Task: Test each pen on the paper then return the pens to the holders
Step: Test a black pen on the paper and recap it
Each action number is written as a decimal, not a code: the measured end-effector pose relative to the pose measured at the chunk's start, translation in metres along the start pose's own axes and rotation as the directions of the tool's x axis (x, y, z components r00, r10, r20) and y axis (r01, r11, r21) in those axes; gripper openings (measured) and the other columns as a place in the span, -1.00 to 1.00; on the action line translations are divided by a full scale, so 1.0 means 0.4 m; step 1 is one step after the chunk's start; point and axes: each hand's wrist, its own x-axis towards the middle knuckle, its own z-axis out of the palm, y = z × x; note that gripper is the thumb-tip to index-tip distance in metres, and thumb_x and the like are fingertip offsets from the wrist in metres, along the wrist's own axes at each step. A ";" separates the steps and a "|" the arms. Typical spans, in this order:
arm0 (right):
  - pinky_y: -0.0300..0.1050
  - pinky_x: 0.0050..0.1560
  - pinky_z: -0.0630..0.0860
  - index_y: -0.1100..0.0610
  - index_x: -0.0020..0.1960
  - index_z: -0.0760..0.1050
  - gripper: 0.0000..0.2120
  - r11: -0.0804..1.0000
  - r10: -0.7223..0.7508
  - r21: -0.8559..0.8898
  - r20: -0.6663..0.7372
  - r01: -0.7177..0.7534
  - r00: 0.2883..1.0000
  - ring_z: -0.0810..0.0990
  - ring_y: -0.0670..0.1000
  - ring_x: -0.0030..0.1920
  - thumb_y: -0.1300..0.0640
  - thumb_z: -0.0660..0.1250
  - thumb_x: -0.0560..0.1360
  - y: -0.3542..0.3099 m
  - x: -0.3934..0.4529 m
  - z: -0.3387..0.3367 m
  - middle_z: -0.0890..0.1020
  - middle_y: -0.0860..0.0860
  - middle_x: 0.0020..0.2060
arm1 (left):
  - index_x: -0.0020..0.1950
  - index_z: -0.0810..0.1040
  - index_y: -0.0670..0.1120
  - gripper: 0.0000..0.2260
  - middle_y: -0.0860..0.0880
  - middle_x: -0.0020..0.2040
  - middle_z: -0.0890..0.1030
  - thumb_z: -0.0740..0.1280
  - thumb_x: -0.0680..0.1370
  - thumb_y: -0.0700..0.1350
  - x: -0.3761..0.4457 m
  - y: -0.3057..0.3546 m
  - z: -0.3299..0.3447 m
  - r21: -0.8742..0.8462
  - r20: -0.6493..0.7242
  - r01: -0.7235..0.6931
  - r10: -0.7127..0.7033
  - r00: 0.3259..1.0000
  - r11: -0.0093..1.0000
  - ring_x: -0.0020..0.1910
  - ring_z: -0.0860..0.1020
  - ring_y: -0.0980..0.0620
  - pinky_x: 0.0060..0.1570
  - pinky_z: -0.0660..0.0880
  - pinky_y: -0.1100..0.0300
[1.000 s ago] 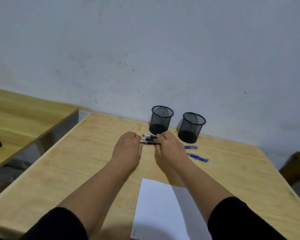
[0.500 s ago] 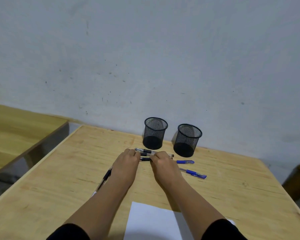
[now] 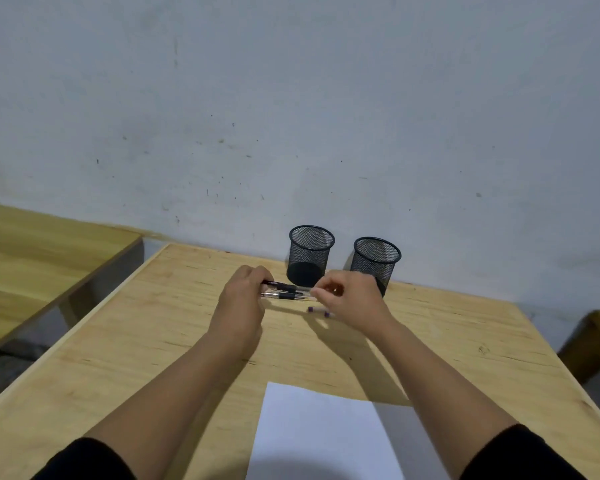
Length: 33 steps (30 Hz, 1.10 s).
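Before the mesh holders [image 3: 311, 258], the left hand [image 3: 243, 299] holds gathered black pens [image 3: 284, 292]; right hand's [image 3: 350, 299] grip pinches their tips; testing on paper [image 3: 323, 434] comes next.

The left hand [image 3: 243, 299] hides the pens' [image 3: 288, 293] left ends. The right hand [image 3: 352, 299] covers most of a blurred pen [image 3: 317, 310] beneath it.

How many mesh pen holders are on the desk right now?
2. One mesh holder stands at the back edge beyond the pens; the other holder stands to its right, partly behind the right hand.
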 end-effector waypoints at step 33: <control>-0.34 -0.49 0.40 0.26 -0.15 0.52 -0.84 0.406 0.477 0.836 0.151 -0.369 0.866 0.38 -0.10 -0.51 0.16 0.32 0.52 -0.026 -0.334 0.022 0.49 0.03 -0.49 | -0.03 0.62 -0.07 -0.88 -0.08 -0.07 0.63 0.30 0.51 -0.16 -0.222 0.123 0.005 0.020 0.463 0.075 -0.076 0.883 0.997 -0.03 0.52 -0.03 -0.06 0.46 0.14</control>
